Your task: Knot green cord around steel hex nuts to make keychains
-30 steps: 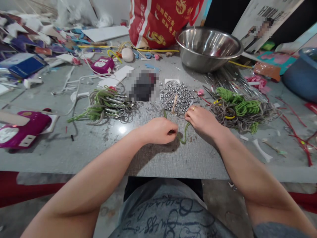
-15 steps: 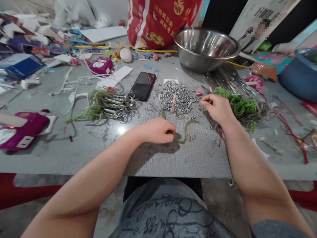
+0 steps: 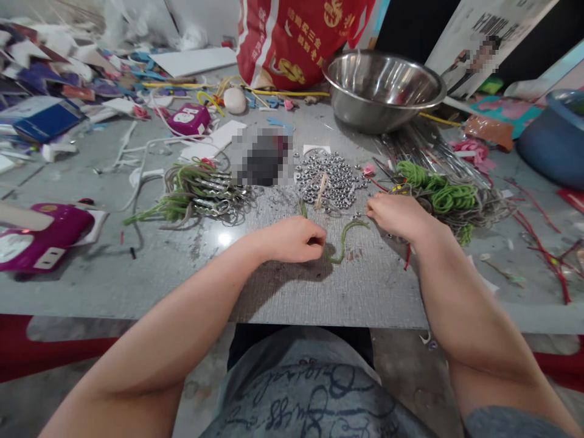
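My left hand (image 3: 298,239) is closed low over the table. A green cord (image 3: 343,240) comes out beside its fingers and trails right in a curve, and a short green end sticks up behind the knuckles. My right hand (image 3: 396,214) has its fingers pressed together near the cord's far end; whatever they hold, if anything, is hidden. Just beyond both hands lies a spread of small silver beads (image 3: 340,176) with a pale stick-like piece (image 3: 322,190) on top. A bundle of green and grey cords (image 3: 449,191) lies right behind my right hand.
On the left lie finished-looking corded pieces with metal clasps (image 3: 201,191) and a purple power strip (image 3: 45,237). A steel bowl (image 3: 383,112) and a red bag (image 3: 287,45) stand at the back. Red cords (image 3: 538,255) lie on the right, and scraps fill the back left.
My right hand has drawn down toward me, away from the dark pointed tool beside the green cord bundle. My left hand and the cord have stayed nearly in place.
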### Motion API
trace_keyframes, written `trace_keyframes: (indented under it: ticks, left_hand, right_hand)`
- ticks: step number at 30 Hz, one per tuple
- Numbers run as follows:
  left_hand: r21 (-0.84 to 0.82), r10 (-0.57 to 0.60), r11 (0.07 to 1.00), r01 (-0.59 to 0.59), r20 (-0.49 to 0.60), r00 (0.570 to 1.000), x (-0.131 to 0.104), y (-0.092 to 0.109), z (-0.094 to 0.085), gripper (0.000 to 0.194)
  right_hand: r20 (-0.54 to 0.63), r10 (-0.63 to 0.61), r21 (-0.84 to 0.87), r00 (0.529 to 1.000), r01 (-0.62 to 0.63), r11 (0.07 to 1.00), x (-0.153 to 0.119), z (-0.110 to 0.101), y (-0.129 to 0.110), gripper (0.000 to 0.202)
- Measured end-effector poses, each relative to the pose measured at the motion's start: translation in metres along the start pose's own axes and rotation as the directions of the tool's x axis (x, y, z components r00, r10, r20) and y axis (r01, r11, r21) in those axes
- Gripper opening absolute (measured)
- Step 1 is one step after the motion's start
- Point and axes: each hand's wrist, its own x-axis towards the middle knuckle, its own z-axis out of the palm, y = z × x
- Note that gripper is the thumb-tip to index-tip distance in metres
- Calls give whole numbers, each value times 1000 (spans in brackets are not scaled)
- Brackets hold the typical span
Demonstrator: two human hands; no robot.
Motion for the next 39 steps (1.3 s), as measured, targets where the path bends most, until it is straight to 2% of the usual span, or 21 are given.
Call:
trace_keyframes:
  ticks: [6,10,12,16,22,26,32,39]
  left_hand:
    - [-45,-9,999,8,-15,1000,0,-1,-1,13]
    - [-56,-20,998,19,-12,1000,1,-1,0,12]
    - [-56,-13,998,12,-17,1000,1,-1,0,12]
    - [-61,-6,998,5,-25,1000,1,-1,-1,13]
    - [-47,0,999,-2,-43,999,1,-2,0,13]
    - [-44,2,999,-4,-41,999,1,-2,0,14]
    - [-42,-7,999,5,-32,999,0,-3,-1,14]
    - [-54,-3,999,1,-34,999,1,-4,0,13]
  right_hand:
    - [-33,79,80,996,-76,994,4,6,0,21]
    - [-136,164,221,977,-131,966,7,6,10,21]
    - [-165,142,236,976,-100,967,6,4,14,18]
    - [-115,13,112,993,0,994,1,-1,11,14]
    - [-59,16,-115,998,-22,993,-3,-10,-9,25]
    - [-38,11,-129,999,-16,992,-5,-13,-15,28]
    - [-16,-5,-117,1000,3,993,-6,-10,-9,31]
    - [-60,-24,-85,998,19,996,-6,-3,-2,29]
